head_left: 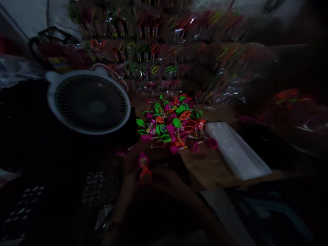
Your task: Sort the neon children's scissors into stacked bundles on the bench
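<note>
In dim light, a pink toy watch and an orange toy watch sit end to end between my two hands. My left hand is closed at the left side of the pink one. From the right, my right hand reaches to the orange one, its fingers curled against it; their tips are lost in shadow. Just beyond lies a heap of small neon toy watches in green, pink and orange, many with patterned stick-like parts.
A white round fan with ear-shaped bumps stands at left. Right of the heap lies a stack of clear plastic bags on the brown tabletop. Rows of bagged toy watches stand behind. A dark perforated basket is at lower left.
</note>
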Demonstrator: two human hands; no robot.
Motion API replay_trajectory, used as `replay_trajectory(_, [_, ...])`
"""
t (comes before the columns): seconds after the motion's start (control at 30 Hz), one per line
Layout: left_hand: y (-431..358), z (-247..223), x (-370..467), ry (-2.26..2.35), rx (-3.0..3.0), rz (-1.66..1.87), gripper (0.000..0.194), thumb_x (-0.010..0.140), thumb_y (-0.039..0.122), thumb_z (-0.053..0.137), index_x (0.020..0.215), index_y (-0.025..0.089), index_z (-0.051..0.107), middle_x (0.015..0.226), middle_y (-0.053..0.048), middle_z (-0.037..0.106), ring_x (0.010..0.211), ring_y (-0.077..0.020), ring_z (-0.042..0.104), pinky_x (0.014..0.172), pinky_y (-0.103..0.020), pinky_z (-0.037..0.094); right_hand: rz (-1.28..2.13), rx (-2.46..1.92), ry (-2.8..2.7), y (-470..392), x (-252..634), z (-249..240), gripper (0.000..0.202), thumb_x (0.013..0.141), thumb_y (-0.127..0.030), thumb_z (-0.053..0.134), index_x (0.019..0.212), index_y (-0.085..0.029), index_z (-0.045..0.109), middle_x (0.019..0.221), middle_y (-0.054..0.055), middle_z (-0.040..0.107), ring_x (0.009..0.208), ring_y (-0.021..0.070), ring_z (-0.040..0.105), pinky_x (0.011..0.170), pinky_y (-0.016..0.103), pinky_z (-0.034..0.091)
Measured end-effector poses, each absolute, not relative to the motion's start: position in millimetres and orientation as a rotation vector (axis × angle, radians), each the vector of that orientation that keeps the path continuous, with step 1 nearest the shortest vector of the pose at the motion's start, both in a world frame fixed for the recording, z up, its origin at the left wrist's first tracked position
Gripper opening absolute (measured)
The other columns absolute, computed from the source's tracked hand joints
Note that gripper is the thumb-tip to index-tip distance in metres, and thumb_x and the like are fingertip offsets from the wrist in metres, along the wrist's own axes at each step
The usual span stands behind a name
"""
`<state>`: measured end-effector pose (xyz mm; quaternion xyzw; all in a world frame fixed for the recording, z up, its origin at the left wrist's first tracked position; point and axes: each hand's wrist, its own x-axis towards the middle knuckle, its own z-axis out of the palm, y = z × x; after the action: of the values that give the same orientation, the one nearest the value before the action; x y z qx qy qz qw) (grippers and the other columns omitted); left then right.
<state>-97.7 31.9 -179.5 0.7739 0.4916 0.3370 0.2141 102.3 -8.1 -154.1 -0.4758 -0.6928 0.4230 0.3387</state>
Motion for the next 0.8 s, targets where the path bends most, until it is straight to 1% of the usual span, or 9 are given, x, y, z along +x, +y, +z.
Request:
replay_trajectory(0.07, [16.2,-180.0,-102.2,1.445,2.042,0.901,0.046,0.081,0.029,0.049,0.126,0.017,0.052,0.126,-0.01,0.057,0.115,-0.0245,0.054,0.097,-0.037,0.046,0.808,-1.441,-1.814,2.0,134.5,-144.3,0.034,0.086,-0.013,0.046,0.118,-0.017,0.056,0.115,0.009,0.061,0.107,0.0185,0.057,0.093,0.03,0.044])
replay_trajectory(0.17, [-9.0,-187.4,-105.1,1.626,1.892,0.908,0.043,0.082,0.032,0.049,0.123,0.021,0.054,0.119,-0.007,0.062,0.107,-0.023,0.06,0.09,-0.032,0.051,0.337,-1.886,-1.905,20.5,168.6,-138.9,0.036,0.086,-0.006,0.037,0.117,-0.013,0.054,0.117,0.015,0.058,0.109,0.0234,0.054,0.094,0.034,0.043])
replay_trajectory(0.27, [-25.1,-192.6,-100.5,1.725,1.874,0.946,0.046,0.078,0.036,0.058,0.123,0.029,0.054,0.112,-0.002,0.065,0.101,-0.0239,0.063,0.084,-0.032,0.053,0.288,-2.063,-2.062,36.5,179.9,-144.7,0.037,0.087,-0.006,0.035,0.122,-0.01,0.048,0.104,0.017,0.062,0.093,0.0251,0.061,0.08,0.032,0.048])
replay_trajectory(0.33, [-27.9,-191.0,-95.2,1.765,1.872,0.9,0.048,0.078,0.039,0.059,0.125,0.031,0.052,0.114,-0.002,0.064,0.097,-0.0247,0.064,0.079,-0.033,0.055,0.302,-2.135,-2.054,43.0,182.2,-150.2,0.042,0.088,-0.007,0.034,0.13,-0.01,0.04,0.101,0.016,0.064,0.085,0.0246,0.064,0.075,0.032,0.049])
replay_trajectory(0.43, [-21.2,-182.3,-89.7,1.732,1.899,0.849,0.044,0.082,0.042,0.055,0.121,0.025,0.055,0.117,-0.006,0.063,0.104,-0.0259,0.061,0.084,-0.034,0.053,0.298,-2.137,-1.959,45.8,189.1,-154.7,0.043,0.089,-0.011,0.038,0.132,-0.012,0.039,0.117,0.018,0.057,0.09,0.0238,0.063,0.077,0.031,0.048])
replay_trajectory(0.5, [-12.9,-175.4,-88.8,1.632,1.965,0.861,0.038,0.083,0.042,0.053,0.114,0.022,0.061,0.108,-0.006,0.067,0.108,-0.0254,0.06,0.092,-0.035,0.049,0.342,-2.016,-1.889,43.5,196.0,-154.4,0.035,0.088,-0.015,0.043,0.122,-0.012,0.05,0.123,0.018,0.053,0.097,0.0244,0.059,0.083,0.032,0.047])
replay_trajectory(0.6, [-3.1,-168.1,-89.0,1.516,2.045,0.85,0.034,0.085,0.043,0.05,0.104,0.02,0.065,0.094,-0.006,0.07,0.103,-0.0239,0.061,0.095,-0.036,0.046,0.562,-1.662,-1.657,31.1,199.0,-149.9,0.025,0.089,-0.023,0.046,0.108,-0.012,0.057,0.112,0.014,0.058,0.1,0.0222,0.056,0.09,0.033,0.043])
replay_trajectory(0.7, [-1.3,-167.9,-88.0,1.49,2.076,0.852,0.036,0.087,0.043,0.047,0.107,0.019,0.065,0.104,-0.007,0.068,0.106,-0.0235,0.06,0.097,-0.037,0.045,0.948,-1.357,-1.299,6.3,181.7,-142.0,0.028,0.089,-0.037,0.048,0.105,-0.015,0.056,0.095,0.005,0.062,0.087,0.0161,0.057,0.082,0.028,0.045])
replay_trajectory(0.8, [-2.4,-174.9,-88.5,1.473,2.112,0.874,0.036,0.087,0.04,0.047,0.112,0.019,0.063,0.116,-0.008,0.063,0.111,-0.0245,0.057,0.101,-0.039,0.043,1.323,-1.16,-1.223,-18.8,146.8,-138.3,0.029,0.08,-0.038,0.061,0.098,-0.015,0.059,0.087,0.002,0.063,0.077,0.014,0.057,0.072,0.025,0.046])
